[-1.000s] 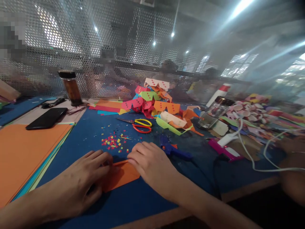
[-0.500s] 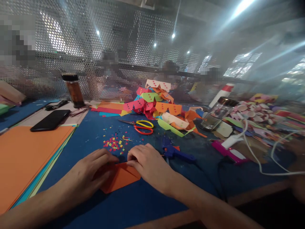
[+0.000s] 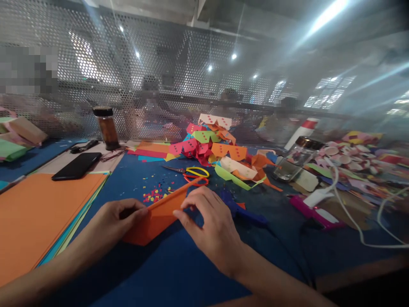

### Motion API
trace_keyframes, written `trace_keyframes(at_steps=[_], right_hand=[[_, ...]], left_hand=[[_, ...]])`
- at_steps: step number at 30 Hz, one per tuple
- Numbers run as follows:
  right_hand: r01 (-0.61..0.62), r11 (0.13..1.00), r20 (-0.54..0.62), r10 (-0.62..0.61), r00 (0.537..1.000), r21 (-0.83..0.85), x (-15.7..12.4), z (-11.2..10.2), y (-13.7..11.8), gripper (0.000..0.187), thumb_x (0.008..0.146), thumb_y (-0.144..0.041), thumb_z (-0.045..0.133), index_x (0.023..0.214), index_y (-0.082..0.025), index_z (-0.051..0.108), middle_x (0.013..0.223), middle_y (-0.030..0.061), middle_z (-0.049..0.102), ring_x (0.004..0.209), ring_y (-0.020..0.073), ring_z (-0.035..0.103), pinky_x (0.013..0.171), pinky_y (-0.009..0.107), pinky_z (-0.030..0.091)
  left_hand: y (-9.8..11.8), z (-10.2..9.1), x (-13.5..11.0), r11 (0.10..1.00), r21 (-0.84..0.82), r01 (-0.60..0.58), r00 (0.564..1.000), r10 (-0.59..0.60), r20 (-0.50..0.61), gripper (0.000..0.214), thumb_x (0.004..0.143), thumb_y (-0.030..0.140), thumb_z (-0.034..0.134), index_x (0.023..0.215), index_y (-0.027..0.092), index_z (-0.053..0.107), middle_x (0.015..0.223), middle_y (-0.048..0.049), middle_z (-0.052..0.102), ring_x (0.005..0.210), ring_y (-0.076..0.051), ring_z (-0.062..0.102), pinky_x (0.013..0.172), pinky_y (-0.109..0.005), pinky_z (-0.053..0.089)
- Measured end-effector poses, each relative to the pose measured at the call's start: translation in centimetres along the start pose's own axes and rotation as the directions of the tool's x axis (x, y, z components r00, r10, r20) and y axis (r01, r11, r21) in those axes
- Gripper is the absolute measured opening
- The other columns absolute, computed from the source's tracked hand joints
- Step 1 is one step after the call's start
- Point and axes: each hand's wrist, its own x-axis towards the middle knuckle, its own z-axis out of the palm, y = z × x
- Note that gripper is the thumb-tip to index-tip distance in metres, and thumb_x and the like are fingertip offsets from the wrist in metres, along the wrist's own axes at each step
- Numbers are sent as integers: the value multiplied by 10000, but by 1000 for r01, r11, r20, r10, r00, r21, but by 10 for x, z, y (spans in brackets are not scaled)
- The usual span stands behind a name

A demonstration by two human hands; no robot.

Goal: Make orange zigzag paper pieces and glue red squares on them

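Head view: one perforated metal screen (image 3: 108,81) stands well beyond both sets of fingertips. Under them lies one blue table (image 3: 179,273). One stack of coloured paper sheets (image 3: 47,221), orange on top, sits left of the left fingers. One heap of notched paper cut-outs (image 3: 228,151) rises beyond the right fingers, too tangled to count. The left hand (image 3: 111,221) has thumb and fingers closed in a pinch on one folded orange sheet (image 3: 159,221), tilted up between the hands. The right hand (image 3: 211,226) is loosely curled, thumb and forefinger slightly parted at the sheet's edge; whether they grip it, I cannot tell. Three containers stand beyond the fingers: one white bottle (image 3: 298,135), red-capped, contents hidden; one tilted clear jar (image 3: 294,157), contents unclear; one upright jar (image 3: 108,130) of brown liquid. One magenta power strip (image 3: 308,212) and one blue glue gun (image 3: 247,213) lie right of the right fingers. One black phone (image 3: 76,165), one pair of scissors (image 3: 182,170) and uncountable paper bits (image 3: 156,195) lie beyond the left fingertips.
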Motion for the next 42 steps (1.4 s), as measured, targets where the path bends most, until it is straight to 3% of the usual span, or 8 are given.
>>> trace_keyframes(at_steps=[2,5,7,11,14,23,31,42], right_hand=[[-266,961,38,264,964,77,1,2,2,218,870,-323,730,872,-215,540,818,3,607,721,166,588,691,313,477],[-592,779,208,556,805,209,4,6,6,368,774,-399,791,987,-215,553,844,9,649,644,150,586,612,296,481],[-673,667,362,570,738,322,6,9,8,386,781,-422,770,1026,-197,572,844,17,659,628,141,596,582,276,483],[-721,541,556,470,686,432,6,12,8,268,834,-414,699,783,-167,608,702,-3,628,491,91,537,477,226,412],[-716,538,559,458,691,445,5,14,7,211,858,-361,661,796,-161,636,712,6,659,478,80,520,468,214,405],[-721,512,567,452,689,467,3,16,5,225,814,-375,708,823,-159,641,667,0,633,522,98,535,472,204,430],[-714,515,583,423,693,474,1,17,5,220,858,-371,655,862,-151,645,695,10,640,524,93,538,488,209,445],[-696,551,571,417,707,460,1,17,5,233,867,-388,635,852,-156,626,684,-2,625,511,93,534,484,210,437]], left_hand=[[0,-2,2,991,-124,42,999,-45,-19,420,807,604,622,748,197,708,648,11,629,611,-162,514,532,-241,330],[1,-1,2,956,-281,83,996,-89,-7,417,730,607,714,750,191,706,667,8,631,611,-155,515,527,-229,326],[1,2,1,931,-352,100,995,-99,20,425,700,608,746,759,189,707,676,8,632,603,-145,510,526,-223,327],[3,8,-3,865,-470,175,983,-129,128,392,727,582,755,759,197,685,576,53,543,487,-88,386,462,-204,239],[4,11,-5,833,-517,199,976,-121,180,362,731,547,772,742,201,667,516,81,482,437,-67,313,432,-201,177],[0,14,-1,857,-474,202,969,-104,224,378,651,513,828,724,187,651,525,78,542,429,-60,384,455,-197,240],[-1,14,-1,842,-492,220,963,-109,245,330,645,453,841,726,195,652,568,41,635,458,-97,476,465,-215,290],[0,13,-2,830,-515,213,963,-89,255,322,651,434,848,716,189,650,525,76,572,433,-73,421,465,-204,262]])
